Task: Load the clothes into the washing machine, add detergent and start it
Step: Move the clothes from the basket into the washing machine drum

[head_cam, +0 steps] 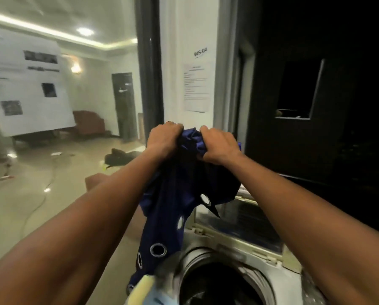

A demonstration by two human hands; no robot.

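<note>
Both hands are up in front of me at the same height, the left hand and the right hand close together, each with its fingers curled tight into the bunched top of a dark blue cloth. It hangs down from my fists between my forearms, and its lower part carries a row of metal eyelets, so it looks like a curtain. Its lowest fold dangles at the left edge of the washing machine, beside the mouth of the drum and not inside it; I cannot tell whether it touches the rim. The drum stands open below my right forearm, dark within. The machine's lid is tipped up behind the opening. At the very bottom edge, just beside the hanging cloth, sits something pale yellow and light blue, too blurred to name. Straight ahead on the white wall hangs a printed notice, with a small label reading WS-04 above it. To my right is a dark wall with a black window. To my left lies a lit room with a glossy floor, a white poster board, a brown armchair, a dark door and a cable trailing across the floor.
</note>
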